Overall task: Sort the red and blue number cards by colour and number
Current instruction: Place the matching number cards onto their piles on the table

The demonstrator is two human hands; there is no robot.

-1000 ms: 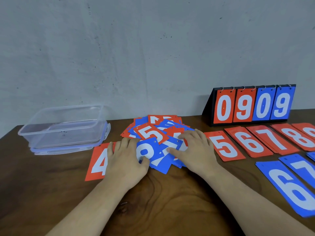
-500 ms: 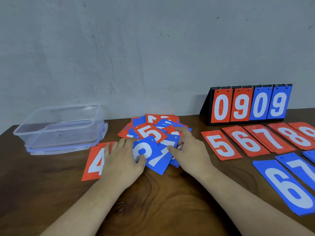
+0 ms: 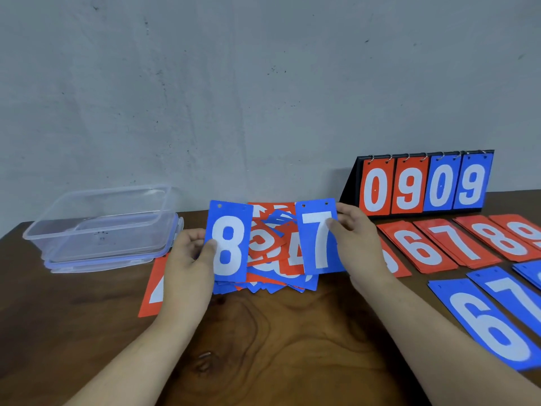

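**Item: card sort, two blue cards drawn.**

**Change.** Half a second ago both hands lay low on the mixed pile point(image 3: 272, 253), working its top cards. Now each has raised one card upright over it.
- Left grip point(image 3: 187, 259): thumb on the face and fingers behind, pinching the blue 8 card point(image 3: 229, 244) by its left edge.
- Right grip point(image 3: 355, 244): the same pinch on the right edge of the blue 7 card point(image 3: 317, 238).
- Both cards hang clear of the counter point(image 3: 278, 332), faces to the camera.

**Bearing on the task.** Two blue cards are out of the pile but not yet placed. The likely destination is the blue row at near right.
- The blue 7 stack point(image 3: 509, 288) lies there, just beside the blue 6 stack point(image 3: 491, 326).
- The red row lies behind it: red 6 stack point(image 3: 418, 247), red 7 stack point(image 3: 456, 241), red 8 stack point(image 3: 500, 238).
- The pile still holds many cards of both colours, so the sort looks well short of done.

**Hidden or unclear.**
- The red 4 card point(image 3: 152, 291) is half covered by the left forearm.
- The red 5 card point(image 3: 393, 266) is almost wholly behind the right hand.
- Another blue stack point(image 3: 531, 272) and a red card point(image 3: 527, 230) are cut by the right frame edge, so it cannot be told whether a blue 8 place exists.
- Most numerals in the pile are overlapped and unreadable.
- Stack depths cannot be judged.

**Also present.**
- Flip scoreboard point(image 3: 421, 183), reading 0909.
- Clear plastic box point(image 3: 99, 224) at far left.
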